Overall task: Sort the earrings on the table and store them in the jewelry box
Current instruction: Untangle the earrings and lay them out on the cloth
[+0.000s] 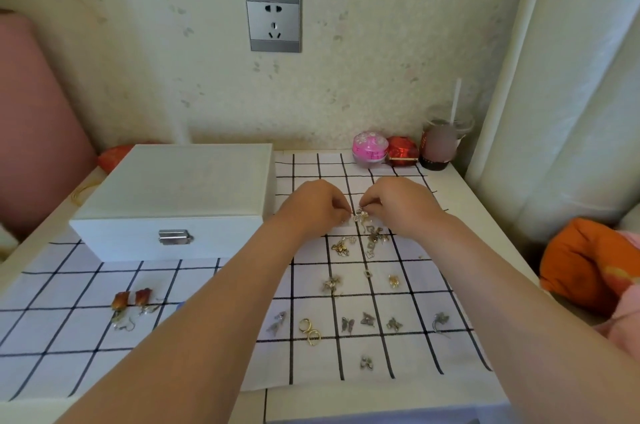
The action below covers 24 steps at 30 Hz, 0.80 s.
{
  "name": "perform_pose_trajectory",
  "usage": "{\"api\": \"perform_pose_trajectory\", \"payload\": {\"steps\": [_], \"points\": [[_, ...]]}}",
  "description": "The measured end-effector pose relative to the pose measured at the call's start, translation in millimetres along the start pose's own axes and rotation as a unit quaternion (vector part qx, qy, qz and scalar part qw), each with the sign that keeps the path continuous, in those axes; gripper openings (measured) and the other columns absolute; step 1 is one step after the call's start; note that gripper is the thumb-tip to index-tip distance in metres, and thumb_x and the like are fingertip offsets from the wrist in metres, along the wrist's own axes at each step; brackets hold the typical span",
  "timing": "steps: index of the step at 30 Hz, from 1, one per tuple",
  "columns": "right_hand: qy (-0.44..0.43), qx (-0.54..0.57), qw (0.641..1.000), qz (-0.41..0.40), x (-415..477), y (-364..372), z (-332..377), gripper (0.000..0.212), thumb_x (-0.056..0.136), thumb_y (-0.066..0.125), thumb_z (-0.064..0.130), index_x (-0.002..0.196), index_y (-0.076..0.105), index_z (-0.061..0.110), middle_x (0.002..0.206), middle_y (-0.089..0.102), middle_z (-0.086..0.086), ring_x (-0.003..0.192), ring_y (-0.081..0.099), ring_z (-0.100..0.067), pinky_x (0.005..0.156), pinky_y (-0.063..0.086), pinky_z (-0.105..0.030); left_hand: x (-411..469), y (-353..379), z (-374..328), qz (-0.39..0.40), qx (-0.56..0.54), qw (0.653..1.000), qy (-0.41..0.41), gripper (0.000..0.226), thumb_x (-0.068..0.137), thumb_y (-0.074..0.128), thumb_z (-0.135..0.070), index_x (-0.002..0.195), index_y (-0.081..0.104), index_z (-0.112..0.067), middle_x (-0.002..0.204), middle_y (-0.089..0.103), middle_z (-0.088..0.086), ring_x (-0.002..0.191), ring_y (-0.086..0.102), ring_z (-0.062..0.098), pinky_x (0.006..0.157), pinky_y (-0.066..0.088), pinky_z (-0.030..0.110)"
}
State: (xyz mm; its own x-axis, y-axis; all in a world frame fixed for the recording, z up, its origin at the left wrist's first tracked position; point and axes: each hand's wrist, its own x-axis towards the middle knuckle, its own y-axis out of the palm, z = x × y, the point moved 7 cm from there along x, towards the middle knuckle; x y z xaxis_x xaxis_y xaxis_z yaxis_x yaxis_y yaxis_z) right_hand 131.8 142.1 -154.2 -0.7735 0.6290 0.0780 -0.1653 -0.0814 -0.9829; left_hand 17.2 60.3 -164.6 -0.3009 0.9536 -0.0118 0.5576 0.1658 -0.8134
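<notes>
Several earrings (pixel 360 245) scattered on checked cloth (pixel 69 337) over table (pixel 485 215): rose pair (pixel 133 300) at left, gold hoops (pixel 310 330) and butterflies (pixel 367 319) near front. White jewelry box (pixel 173 201) closed, just left of hands. Pink tin (pixel 370 148), red box (pixel 401 150), straw cup (pixel 441 143) along wall. Close together, left hand (pixel 311 205) and right hand (pixel 403 205) both pinch one small earring (pixel 360 214) above the pile.
</notes>
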Motion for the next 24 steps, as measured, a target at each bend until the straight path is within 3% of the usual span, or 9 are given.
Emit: {"api": "perform_pose_trajectory", "payload": {"steps": [4,10,14,17,20,24], "points": [[0.016,0.048,0.999,0.0,-7,-4,-5,0.019,0.097,0.059,0.031,0.106,0.075,0.033,0.11,0.071,0.014,0.102,0.062,-0.012,0.079,0.046,-0.029,0,-3,6,0.001,-0.033,0.999,-0.024,0.01,0.09,0.066,-0.024,0.084,0.073,-0.027,0.081,0.07,-0.013,0.078,0.062,0.003,0.067,0.047,0.021],[0.067,0.199,0.978,-0.002,-11,-6,-20,0.008,0.088,0.072,0.033,0.092,0.078,0.034,0.098,0.072,0.017,0.094,0.063,-0.003,0.086,0.054,-0.034,-3,-7,4,0.01,-0.061,0.998,-0.028,0.01,0.092,0.063,-0.02,0.096,0.07,-0.027,0.088,0.065,-0.012,0.08,0.058,0.003,0.065,0.042,0.018],[0.063,0.268,0.961,-0.027,-13,-14,-15,0.006,0.089,0.071,0.033,0.088,0.077,0.033,0.091,0.071,0.018,0.079,0.063,0.001,0.073,0.051,-0.026,-3,-15,-9,-0.01,-0.098,0.995,0.022,0.023,0.092,0.066,-0.022,0.113,0.067,-0.032,0.096,0.069,-0.011,0.088,0.063,0.005,0.075,0.047,0.018],[0.058,0.322,0.945,-0.03,-13,-18,-7,0.008,0.091,0.068,0.027,0.09,0.076,0.027,0.09,0.072,0.009,0.056,0.059,-0.001,0.056,0.045,-0.015,-5,-21,-18,-0.016,-0.119,0.992,0.038,0.028,0.088,0.072,-0.026,0.116,0.068,-0.031,0.096,0.073,-0.01,0.09,0.067,0.005,0.084,0.051,0.023],[0.064,0.364,0.929,-0.039,-12,-20,-3,0.008,0.09,0.068,0.024,0.087,0.075,0.022,0.089,0.074,-0.002,0.045,0.054,-0.002,0.049,0.044,-0.011,-7,-28,-20,-0.033,-0.123,0.991,0.028,0.021,0.085,0.075,-0.026,0.106,0.074,-0.029,0.084,0.074,-0.007,0.074,0.065,0.003,0.071,0.051,0.021],[0.072,0.362,0.929,-0.036,-12,-18,0,0.01,0.091,0.069,0.029,0.087,0.074,0.021,0.083,0.073,0.002,0.05,0.055,-0.003,0.048,0.042,-0.013,-9,-37,-14,-0.055,-0.109,0.992,0.003,0.014,0.083,0.075,-0.021,0.094,0.074,-0.03,0.081,0.072,-0.008,0.061,0.058,0.0,0.061,0.043,0.017]]}}
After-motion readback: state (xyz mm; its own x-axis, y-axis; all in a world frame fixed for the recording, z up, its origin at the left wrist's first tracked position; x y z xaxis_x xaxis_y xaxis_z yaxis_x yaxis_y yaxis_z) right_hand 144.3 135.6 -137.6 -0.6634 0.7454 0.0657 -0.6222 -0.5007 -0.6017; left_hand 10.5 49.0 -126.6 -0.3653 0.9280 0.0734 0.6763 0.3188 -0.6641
